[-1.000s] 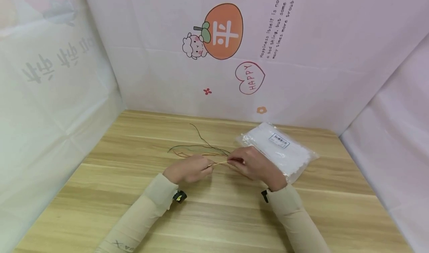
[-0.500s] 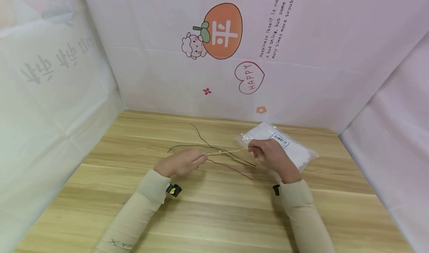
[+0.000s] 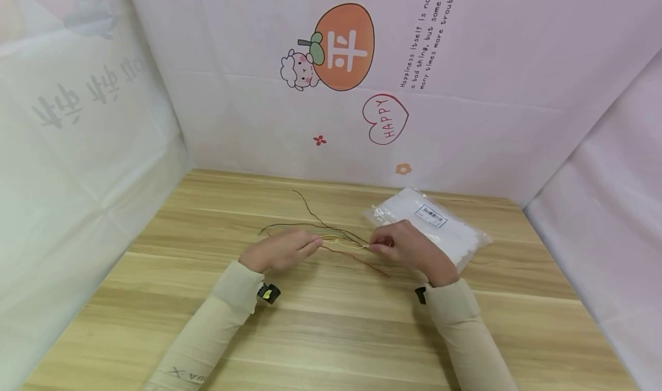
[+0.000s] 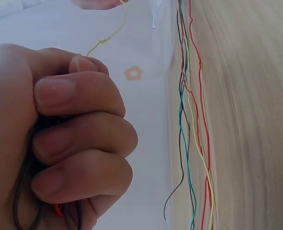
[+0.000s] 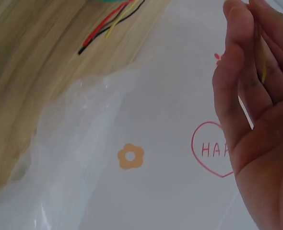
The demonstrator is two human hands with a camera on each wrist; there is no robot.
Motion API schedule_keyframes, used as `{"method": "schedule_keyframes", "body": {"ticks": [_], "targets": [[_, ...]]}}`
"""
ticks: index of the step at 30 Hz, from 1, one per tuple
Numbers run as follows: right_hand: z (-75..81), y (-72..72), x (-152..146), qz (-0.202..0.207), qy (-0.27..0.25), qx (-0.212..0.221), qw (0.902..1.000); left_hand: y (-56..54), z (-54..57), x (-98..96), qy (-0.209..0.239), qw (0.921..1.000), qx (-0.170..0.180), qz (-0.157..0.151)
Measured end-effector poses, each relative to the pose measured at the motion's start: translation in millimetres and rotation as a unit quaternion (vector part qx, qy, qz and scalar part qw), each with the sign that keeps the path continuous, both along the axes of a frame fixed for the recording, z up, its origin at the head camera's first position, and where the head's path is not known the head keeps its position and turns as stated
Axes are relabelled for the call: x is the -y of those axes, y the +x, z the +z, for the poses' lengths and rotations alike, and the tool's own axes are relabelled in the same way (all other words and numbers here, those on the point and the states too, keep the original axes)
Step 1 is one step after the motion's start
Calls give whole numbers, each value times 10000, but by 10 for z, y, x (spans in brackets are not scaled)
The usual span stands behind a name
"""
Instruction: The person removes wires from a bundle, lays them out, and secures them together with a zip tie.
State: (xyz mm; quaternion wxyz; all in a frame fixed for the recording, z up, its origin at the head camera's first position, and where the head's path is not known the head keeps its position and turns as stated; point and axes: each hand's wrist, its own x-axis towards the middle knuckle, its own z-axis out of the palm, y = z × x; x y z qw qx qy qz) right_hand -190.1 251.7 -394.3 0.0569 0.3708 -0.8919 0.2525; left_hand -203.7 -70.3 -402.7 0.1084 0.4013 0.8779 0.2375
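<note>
A thin yellow string [image 3: 353, 245] runs between the two hands, with a small knot [image 4: 101, 41] showing in the left wrist view. My left hand [image 3: 283, 249] pinches one part of it near the thumb, its other fingers curled into the palm. Dark strands [image 4: 17, 206] and a bit of red show below those fingers. My right hand [image 3: 408, 242] pinches the yellow string's other end between thumb and fingertips; a length of it [image 5: 263, 62] trails inside that hand. Beneath lie several loose strings: dark [image 3: 310, 211], green [image 4: 182, 127] and red [image 4: 199, 67], roughly side by side.
Behind the right hand, a clear plastic bag [image 3: 457, 236] of white contents with a barcode label [image 3: 430, 215] lies on the wooden table [image 3: 310, 339]. Printed white cloth [image 3: 233, 121] rises along the table's back and both sides.
The right hand drew the yellow string out to the right, then came back left and lower, leaving it slacker. The left hand shifted slightly left and up, then stayed put.
</note>
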Motion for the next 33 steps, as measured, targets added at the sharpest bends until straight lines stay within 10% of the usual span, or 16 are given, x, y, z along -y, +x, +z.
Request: {"method": "schedule_keyframes", "body": {"ticks": [13,33], "targets": [[-58,-24,-74,-534,188,-1167,9915,-100,15,101,343,9994,58,-11],[-103,-121,-320,-753,85,-984,9923,-194,32,300,235,9992,326,3]]}}
